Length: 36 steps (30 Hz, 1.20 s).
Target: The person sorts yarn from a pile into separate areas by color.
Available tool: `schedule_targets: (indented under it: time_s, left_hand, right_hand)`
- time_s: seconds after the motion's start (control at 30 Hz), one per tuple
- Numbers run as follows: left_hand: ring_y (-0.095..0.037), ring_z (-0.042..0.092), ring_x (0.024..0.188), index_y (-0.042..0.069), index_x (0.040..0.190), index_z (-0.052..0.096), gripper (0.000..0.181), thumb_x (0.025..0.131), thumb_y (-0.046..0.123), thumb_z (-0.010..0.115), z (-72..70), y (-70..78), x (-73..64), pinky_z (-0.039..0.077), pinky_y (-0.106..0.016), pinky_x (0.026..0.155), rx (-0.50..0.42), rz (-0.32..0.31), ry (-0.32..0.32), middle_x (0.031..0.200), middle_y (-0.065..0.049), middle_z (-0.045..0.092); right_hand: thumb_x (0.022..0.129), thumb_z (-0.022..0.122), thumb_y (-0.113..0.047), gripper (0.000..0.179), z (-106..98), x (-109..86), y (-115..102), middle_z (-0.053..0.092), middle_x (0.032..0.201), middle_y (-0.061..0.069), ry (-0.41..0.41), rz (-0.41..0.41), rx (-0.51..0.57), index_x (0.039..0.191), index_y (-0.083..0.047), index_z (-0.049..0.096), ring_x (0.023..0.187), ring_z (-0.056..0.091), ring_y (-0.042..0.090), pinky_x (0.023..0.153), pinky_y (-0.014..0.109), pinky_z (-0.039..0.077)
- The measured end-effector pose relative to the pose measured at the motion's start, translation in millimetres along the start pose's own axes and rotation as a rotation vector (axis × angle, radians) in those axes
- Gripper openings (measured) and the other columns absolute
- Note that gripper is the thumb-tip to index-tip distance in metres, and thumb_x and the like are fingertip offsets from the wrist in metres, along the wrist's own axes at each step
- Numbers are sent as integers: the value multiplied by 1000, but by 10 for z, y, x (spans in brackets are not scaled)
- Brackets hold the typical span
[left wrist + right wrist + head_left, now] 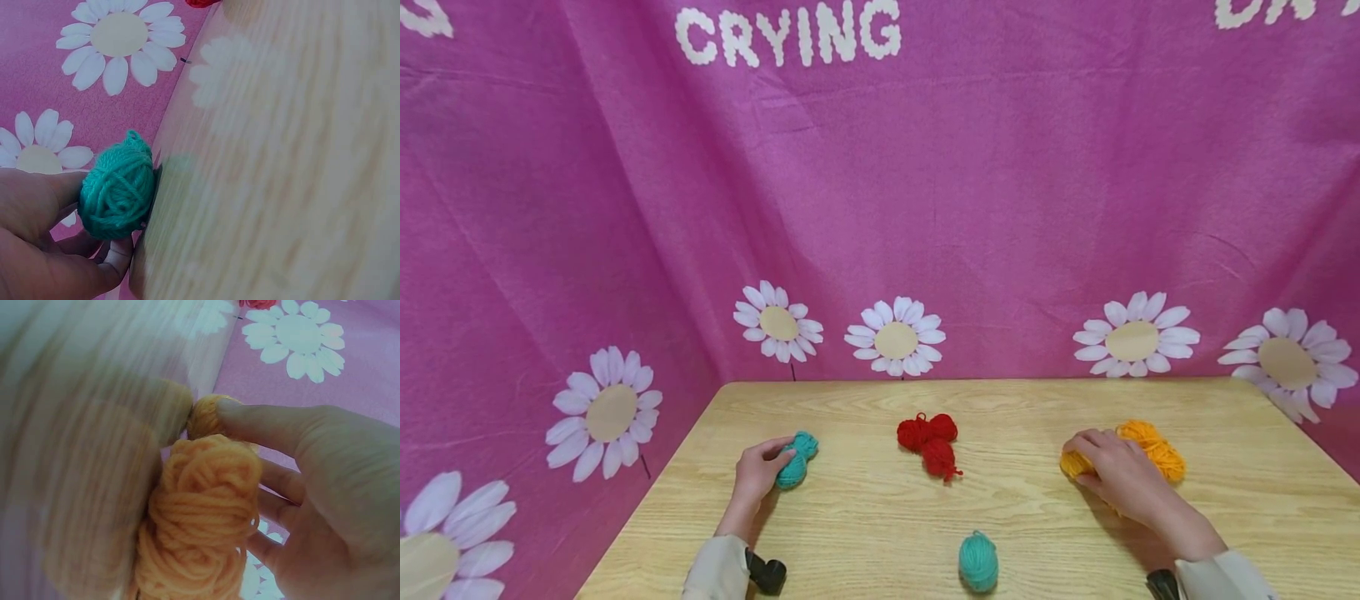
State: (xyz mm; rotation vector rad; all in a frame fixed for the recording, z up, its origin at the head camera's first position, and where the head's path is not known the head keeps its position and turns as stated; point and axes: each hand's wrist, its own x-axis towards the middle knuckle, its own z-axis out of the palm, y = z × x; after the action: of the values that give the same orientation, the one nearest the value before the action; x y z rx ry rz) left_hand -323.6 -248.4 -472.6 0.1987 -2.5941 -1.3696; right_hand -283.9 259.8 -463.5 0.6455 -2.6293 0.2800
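Observation:
On the table's left, my left hand (757, 472) holds a teal yarn ball (117, 190) between thumb and curled fingers. Two teal balls, one nearer (792, 473) and one farther (805, 443), sit together at its fingertips in the head view. Over at the right, my right hand (1122, 479) grips an orange-yellow yarn ball (1076, 463), its thumb laid on the ball (205, 417) in the right wrist view. More orange-yellow yarn (1161, 458) lies against that hand's far side, partly hidden by it. In the right wrist view this yarn (203, 506) fills the foreground.
Three red yarn balls (938, 437) cluster at the table's middle. A single teal ball (978, 562) lies by the near edge. Behind the wooden table (850, 517) hangs a pink curtain (985, 208) with white flowers, close along its back and left edges.

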Motion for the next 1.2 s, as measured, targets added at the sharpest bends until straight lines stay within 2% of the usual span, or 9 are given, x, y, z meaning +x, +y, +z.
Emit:
schedule_targets:
  time_s: [0.2,0.47,0.8,0.97,1.1,1.2]
  left_hand:
    - [-41,55,124,2,119,69,29,93,13,65,2,22,-6,43,-52,106,1,-1,6,125,-23,66]
    - [-41,54,125,2,122,68,29,95,13,62,-11,33,-13,43,-52,107,4,3,5,126,-22,65]
    - [-41,55,125,2,122,68,29,95,12,62,-4,19,-6,44,-51,106,-4,-7,3,126,-22,65]
    - [-40,55,124,2,123,67,30,95,11,62,0,3,-15,44,-52,106,-23,-15,-6,127,-22,65]
    - [-40,56,122,2,123,67,30,96,12,61,3,3,-22,45,-52,105,-32,-13,-6,126,-23,65]
    - [-39,57,121,1,123,67,30,96,13,61,1,7,-31,45,-51,104,-35,-8,-4,124,-23,66]
  right_hand:
    - [71,85,-11,36,-6,9,-2,67,106,9,15,-12,-6,102,-12,68,92,61,29,75,50,52]
    - [74,84,-17,36,-22,35,-35,67,110,13,88,-56,-23,105,-9,68,97,62,33,76,53,52]
    - [77,82,-17,32,-44,77,-164,67,109,8,66,-70,55,105,-9,68,98,63,28,83,50,53]
    - [82,78,-20,28,-41,76,-261,67,112,5,18,-83,152,107,-12,67,98,64,23,84,44,55]
    - [89,72,-23,26,-49,79,-368,65,115,1,-38,-93,296,111,-12,65,97,62,19,83,34,56]
    - [93,66,-27,26,-59,85,-440,64,117,0,-116,-88,409,115,-12,63,102,61,21,86,33,55]
